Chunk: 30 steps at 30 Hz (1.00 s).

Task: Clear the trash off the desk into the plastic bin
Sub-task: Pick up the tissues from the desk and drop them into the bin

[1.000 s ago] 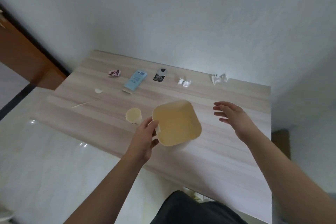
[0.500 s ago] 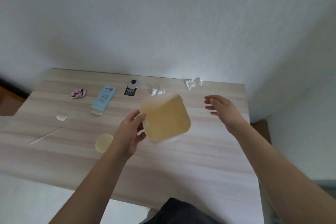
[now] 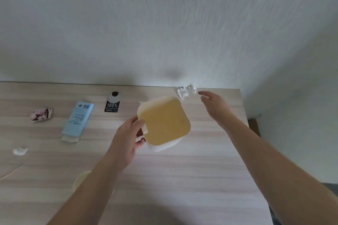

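My left hand [image 3: 126, 139] grips the rim of the cream plastic bin [image 3: 164, 120], held tilted above the desk with its opening toward me. My right hand [image 3: 214, 105] is open, fingers stretched toward a crumpled white tissue [image 3: 185, 91] at the desk's back edge, fingertips just beside it. Other trash lies on the desk to the left: a black tag with a white disc [image 3: 112, 104], a light blue packet [image 3: 77, 119], a pink and white wrapper [image 3: 42, 114], a small white scrap [image 3: 20, 151] and a thin stick [image 3: 11, 172]. The bin hides another tissue behind it.
The wooden desk [image 3: 182, 179] stands against a white wall [image 3: 164, 23], with its right edge near a corner. A pale paper cup [image 3: 80, 181] stands near the front, partly hidden behind my left forearm.
My left hand has carried the bin farther back and right over the desk. My right hand has reached forward to the tissue at the back edge. The camera has tilted up and moved closer.
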Each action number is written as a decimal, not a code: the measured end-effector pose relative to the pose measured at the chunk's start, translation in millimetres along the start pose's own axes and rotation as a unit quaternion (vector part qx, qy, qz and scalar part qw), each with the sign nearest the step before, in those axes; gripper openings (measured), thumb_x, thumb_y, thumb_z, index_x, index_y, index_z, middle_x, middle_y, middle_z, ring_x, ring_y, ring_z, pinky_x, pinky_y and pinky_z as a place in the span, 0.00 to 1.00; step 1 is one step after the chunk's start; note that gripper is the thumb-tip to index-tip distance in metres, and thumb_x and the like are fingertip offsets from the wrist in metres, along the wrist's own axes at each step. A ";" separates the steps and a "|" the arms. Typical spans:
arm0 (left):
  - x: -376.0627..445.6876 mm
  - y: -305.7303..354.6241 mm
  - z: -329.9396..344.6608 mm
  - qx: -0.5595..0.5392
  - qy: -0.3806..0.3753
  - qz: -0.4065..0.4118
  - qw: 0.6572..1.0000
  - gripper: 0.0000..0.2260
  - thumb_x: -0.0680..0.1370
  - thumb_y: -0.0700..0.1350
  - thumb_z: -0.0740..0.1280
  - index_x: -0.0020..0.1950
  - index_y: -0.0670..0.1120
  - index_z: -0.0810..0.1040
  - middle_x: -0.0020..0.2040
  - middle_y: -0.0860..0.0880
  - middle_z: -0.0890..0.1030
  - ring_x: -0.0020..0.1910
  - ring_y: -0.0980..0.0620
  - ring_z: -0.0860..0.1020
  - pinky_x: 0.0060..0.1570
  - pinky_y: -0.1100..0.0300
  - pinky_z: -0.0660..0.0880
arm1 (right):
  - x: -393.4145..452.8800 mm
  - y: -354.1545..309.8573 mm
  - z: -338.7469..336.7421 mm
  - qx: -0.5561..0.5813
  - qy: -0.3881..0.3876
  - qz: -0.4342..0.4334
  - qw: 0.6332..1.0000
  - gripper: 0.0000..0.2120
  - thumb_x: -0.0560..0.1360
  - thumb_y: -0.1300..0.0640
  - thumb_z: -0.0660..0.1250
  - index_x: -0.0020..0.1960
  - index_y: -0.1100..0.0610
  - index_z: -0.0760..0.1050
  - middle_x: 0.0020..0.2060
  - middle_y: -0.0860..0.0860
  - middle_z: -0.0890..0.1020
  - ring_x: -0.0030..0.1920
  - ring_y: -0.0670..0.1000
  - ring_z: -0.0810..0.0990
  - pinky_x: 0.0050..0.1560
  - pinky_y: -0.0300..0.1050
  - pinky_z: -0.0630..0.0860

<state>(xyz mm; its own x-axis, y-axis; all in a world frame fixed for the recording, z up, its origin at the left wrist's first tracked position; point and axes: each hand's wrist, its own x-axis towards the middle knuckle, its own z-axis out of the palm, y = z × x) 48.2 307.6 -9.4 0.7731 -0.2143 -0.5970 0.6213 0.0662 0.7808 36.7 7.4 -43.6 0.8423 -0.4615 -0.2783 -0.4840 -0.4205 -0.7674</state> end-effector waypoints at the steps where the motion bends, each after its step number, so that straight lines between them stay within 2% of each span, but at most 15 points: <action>1: 4.1 1.3 0.8 0.001 0.002 -0.005 1.000 0.09 0.72 0.46 0.69 0.48 0.54 0.86 0.42 0.51 0.86 0.38 0.54 0.82 0.34 0.59 0.78 | 10.4 1.5 5.6 -0.026 -0.012 0.000 1.000 0.18 0.77 0.53 0.59 0.66 0.50 0.75 0.61 0.50 0.80 0.58 0.51 0.77 0.58 0.44 0.70; 4: 14.1 3.0 2.1 0.006 0.013 -0.011 1.000 0.09 0.73 0.44 0.68 0.45 0.57 0.86 0.41 0.52 0.86 0.37 0.54 0.81 0.36 0.57 0.76 | 39.1 8.2 22.6 -0.104 -0.052 -0.004 0.993 0.19 0.80 0.54 0.59 0.70 0.53 0.71 0.71 0.52 0.71 0.69 0.52 0.69 0.69 0.47 0.63; 9: 28.6 5.2 -5.4 0.023 0.031 -0.005 0.999 0.10 0.78 0.43 0.67 0.57 0.52 0.82 0.48 0.48 0.86 0.40 0.52 0.82 0.41 0.54 0.76 | 83.0 19.9 42.4 -0.194 -0.080 0.010 0.978 0.21 0.80 0.53 0.58 0.73 0.55 0.67 0.76 0.56 0.62 0.75 0.56 0.60 0.73 0.50 0.57; 13: 33.9 7.9 -11.5 0.022 0.044 -0.004 0.999 0.11 0.78 0.41 0.67 0.60 0.49 0.80 0.52 0.44 0.84 0.42 0.49 0.81 0.42 0.53 0.75 | 101.4 26.8 54.8 -0.272 -0.109 0.017 0.956 0.23 0.79 0.51 0.58 0.74 0.49 0.63 0.78 0.55 0.54 0.76 0.59 0.55 0.73 0.56 0.60; 17: 32.5 7.8 -17.3 0.030 0.046 -0.003 0.998 0.13 0.79 0.40 0.66 0.63 0.47 0.78 0.53 0.42 0.83 0.44 0.47 0.80 0.43 0.52 0.75 | 110.2 29.2 63.0 -0.293 -0.106 -0.006 0.950 0.27 0.78 0.54 0.60 0.75 0.48 0.59 0.76 0.54 0.58 0.73 0.60 0.61 0.68 0.58 0.65; 20: 29.4 4.9 -23.6 0.032 0.047 -0.002 0.998 0.13 0.79 0.40 0.66 0.63 0.47 0.78 0.54 0.41 0.83 0.47 0.45 0.81 0.46 0.50 0.76 | 116.8 33.4 68.4 -0.341 -0.055 -0.039 0.938 0.24 0.77 0.61 0.59 0.72 0.54 0.64 0.69 0.57 0.67 0.65 0.60 0.69 0.61 0.56 0.71; 23: 28.3 2.0 -32.4 0.026 0.058 -0.010 0.998 0.12 0.79 0.40 0.66 0.62 0.46 0.78 0.55 0.39 0.82 0.50 0.43 0.80 0.49 0.46 0.75 | 122.9 37.0 72.4 -0.369 -0.019 -0.061 0.927 0.19 0.78 0.63 0.59 0.69 0.57 0.69 0.63 0.58 0.72 0.61 0.60 0.72 0.59 0.54 0.72; 27: 28.4 0.3 -44.2 0.027 0.065 -0.011 0.997 0.12 0.79 0.41 0.66 0.61 0.47 0.79 0.52 0.42 0.83 0.49 0.44 0.80 0.47 0.47 0.76 | 121.8 38.8 70.8 -0.327 -0.005 -0.011 0.945 0.15 0.79 0.62 0.58 0.63 0.59 0.75 0.59 0.60 0.77 0.59 0.61 0.76 0.57 0.51 0.72; 30: 27.4 -0.9 -48.3 0.029 0.064 -0.008 0.998 0.12 0.78 0.42 0.66 0.62 0.47 0.79 0.51 0.43 0.83 0.48 0.46 0.80 0.47 0.48 0.76 | 104.7 28.9 63.9 -0.266 0.045 -0.028 0.962 0.12 0.77 0.61 0.61 0.59 0.58 0.78 0.56 0.58 0.80 0.56 0.59 0.78 0.52 0.48 0.73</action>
<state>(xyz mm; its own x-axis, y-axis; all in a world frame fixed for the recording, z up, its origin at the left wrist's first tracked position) 75.0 348.7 -35.3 0.7758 -0.0886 -0.6247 0.6276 0.0069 0.7785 126.0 -3.2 -131.8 0.8584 -0.4820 -0.1757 -0.5114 -0.7765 -0.3682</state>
